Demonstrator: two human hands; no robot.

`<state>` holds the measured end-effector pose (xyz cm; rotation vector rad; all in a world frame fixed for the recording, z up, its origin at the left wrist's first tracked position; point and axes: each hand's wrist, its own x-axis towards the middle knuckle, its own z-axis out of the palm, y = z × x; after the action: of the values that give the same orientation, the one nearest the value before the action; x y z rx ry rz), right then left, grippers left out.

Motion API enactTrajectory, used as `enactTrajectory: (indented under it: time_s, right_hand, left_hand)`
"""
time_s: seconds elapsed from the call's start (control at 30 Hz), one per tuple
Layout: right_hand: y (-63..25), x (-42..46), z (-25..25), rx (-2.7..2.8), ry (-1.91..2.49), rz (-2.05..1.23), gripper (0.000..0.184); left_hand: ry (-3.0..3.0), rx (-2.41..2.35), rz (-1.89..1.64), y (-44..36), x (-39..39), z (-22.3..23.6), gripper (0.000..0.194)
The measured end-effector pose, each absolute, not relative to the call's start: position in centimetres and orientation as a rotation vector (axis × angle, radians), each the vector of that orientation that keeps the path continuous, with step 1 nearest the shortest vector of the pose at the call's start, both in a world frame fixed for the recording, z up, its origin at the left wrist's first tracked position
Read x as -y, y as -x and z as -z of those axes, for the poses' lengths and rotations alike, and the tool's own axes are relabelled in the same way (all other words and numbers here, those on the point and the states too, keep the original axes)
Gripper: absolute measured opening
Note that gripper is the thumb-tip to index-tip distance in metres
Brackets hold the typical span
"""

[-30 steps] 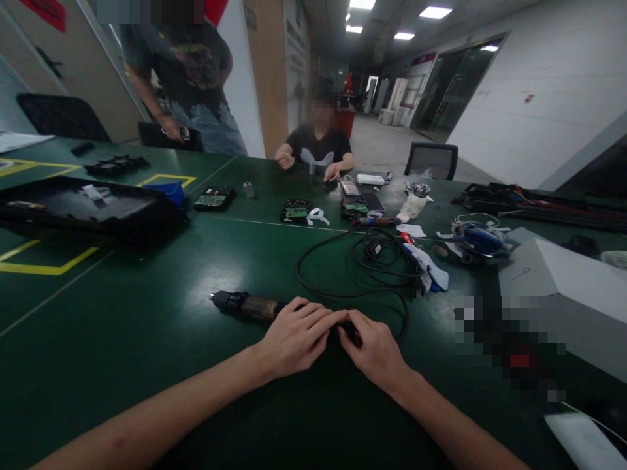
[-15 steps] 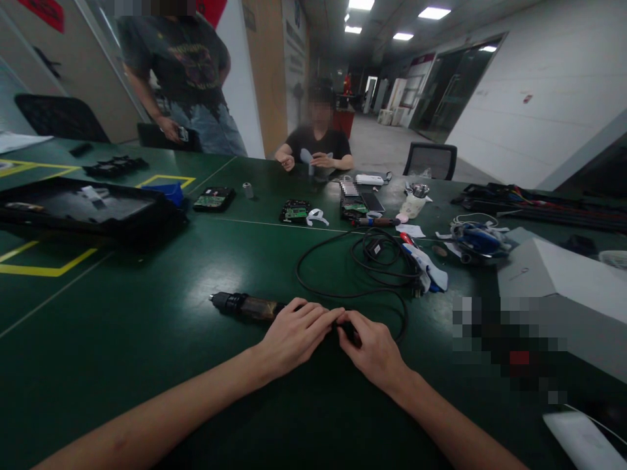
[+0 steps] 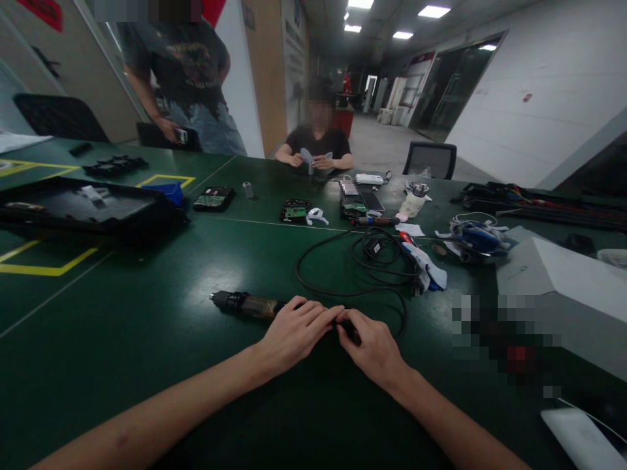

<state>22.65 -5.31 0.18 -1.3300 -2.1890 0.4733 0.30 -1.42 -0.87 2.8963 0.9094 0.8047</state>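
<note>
A corded electric screwdriver lies on the green table, its metal tip pointing left. My left hand is closed over the rear part of its body, hiding that stretch. At the tool's back end, my right hand has its fingers curled, thumb and forefinger pinching where the cord leaves the handle. The fingertips of both hands meet there, so the exact grip is partly covered. The black cord curves out behind my right hand and runs into loose coils farther up the table.
A black tray-like panel lies at left. Circuit-board units and a small can stand beyond. At right are a blue device and a white box. One person sits opposite holding something grey; another stands at left.
My hands and the screwdriver stay practically still. Across the table, the seated person's hand has moved in to the grey item.
</note>
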Motion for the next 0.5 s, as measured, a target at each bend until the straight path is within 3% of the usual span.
enactTrajectory:
  time_s: [0.5]
  right_hand:
    - [-22.70,5.39,-0.36,2.222,1.338,-0.467,0.010]
  left_hand:
    - [-2.832,-0.874,-0.762,-0.12,1.46,0.88,0.053]
